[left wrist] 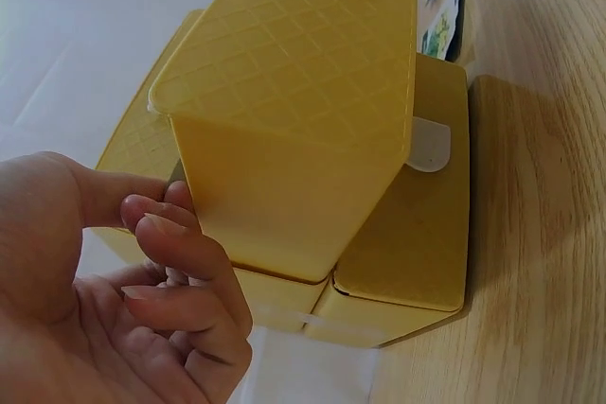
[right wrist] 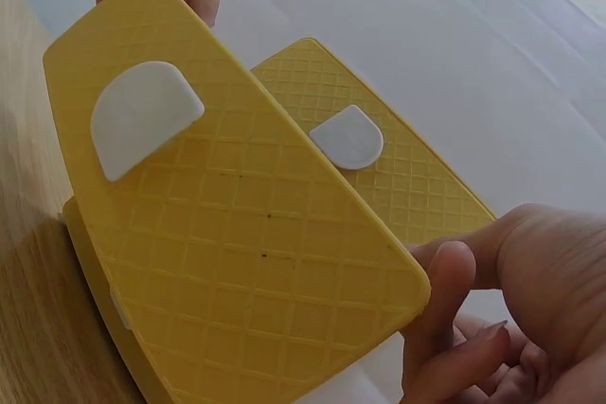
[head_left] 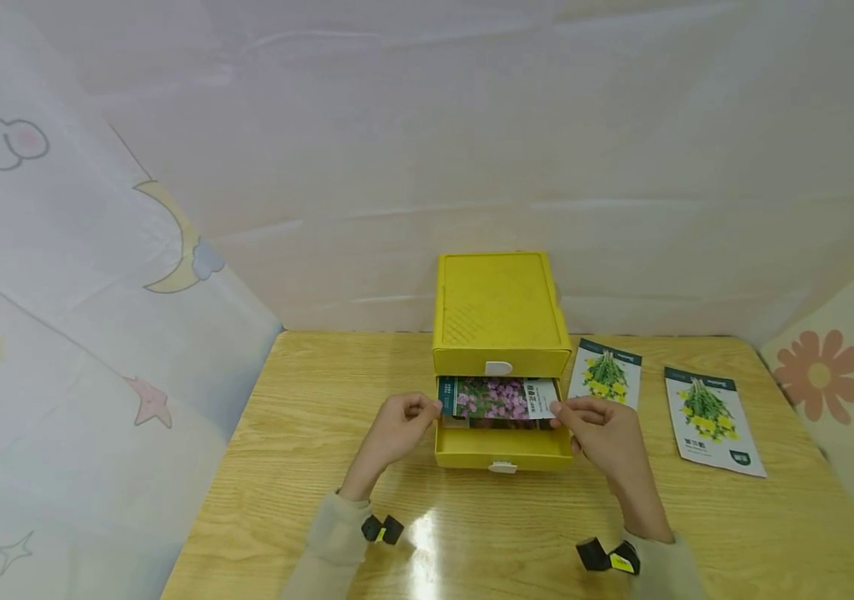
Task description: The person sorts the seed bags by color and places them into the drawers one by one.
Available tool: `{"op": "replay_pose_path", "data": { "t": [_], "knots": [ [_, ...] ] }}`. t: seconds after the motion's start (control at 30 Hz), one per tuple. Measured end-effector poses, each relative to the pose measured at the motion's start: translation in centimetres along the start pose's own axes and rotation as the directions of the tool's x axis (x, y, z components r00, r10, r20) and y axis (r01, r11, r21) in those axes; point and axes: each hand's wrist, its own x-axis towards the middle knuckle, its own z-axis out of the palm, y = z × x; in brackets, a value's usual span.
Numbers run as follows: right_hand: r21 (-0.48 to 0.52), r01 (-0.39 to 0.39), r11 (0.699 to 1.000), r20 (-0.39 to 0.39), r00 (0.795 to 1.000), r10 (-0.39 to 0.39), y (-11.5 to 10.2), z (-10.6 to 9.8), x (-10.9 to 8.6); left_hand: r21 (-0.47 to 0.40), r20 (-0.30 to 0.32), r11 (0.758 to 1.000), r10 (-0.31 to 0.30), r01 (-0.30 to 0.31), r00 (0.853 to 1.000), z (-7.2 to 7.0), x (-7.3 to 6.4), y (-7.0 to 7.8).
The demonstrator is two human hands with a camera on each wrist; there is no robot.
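Note:
A seed packet (head_left: pixel 490 398) with purple flowers lies across the pulled-out yellow drawer (head_left: pixel 503 460). My left hand (head_left: pixel 397 429) pinches its left end, and my right hand (head_left: pixel 610 433) pinches the right end. Beneath it, a second dark-printed packet (head_left: pixel 509 423) shows inside the drawer. From the left wrist, fingers of the left hand (left wrist: pixel 180 281) curl beside the drawer's side wall (left wrist: pixel 256 196), their tips partly hidden behind it. In the right wrist view the waffle-patterned drawer front (right wrist: pixel 237 224) hides the packet, with the right hand (right wrist: pixel 502 319) at its corner.
The yellow drawer box (head_left: pixel 497 300) stands at the table's back, against a pale printed cloth (head_left: pixel 367 167). Two packets with yellow flowers lie to its right, one close by (head_left: pixel 606 375) and one farther out (head_left: pixel 711 421). White tabs (head_left: pixel 499 367) mark the drawer fronts.

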Motion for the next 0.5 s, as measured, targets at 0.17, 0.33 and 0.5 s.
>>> {"op": "replay_pose_path", "data": {
  "t": [0.17, 0.33, 0.5],
  "knots": [
    [0.025, -0.002, 1.000, -0.010, 1.000, 0.002, -0.15, 0.19, 0.30, 0.003, 0.000, 1.000, -0.017, 0.017, 1.000, -0.12, 0.18, 0.13],
    [0.004, 0.011, 1.000, -0.038, 0.999, -0.011, -0.51, 0.48, 0.47, 0.005, -0.002, 1.000, -0.021, 0.021, 1.000, -0.19, 0.42, 0.20],
    [-0.026, 0.016, 1.000, -0.058, 0.998, -0.017, -0.57, 0.61, 0.65, 0.015, 0.000, 1.000, -0.025, 0.025, 1.000, -0.12, 0.58, 0.21]
  ]
}}
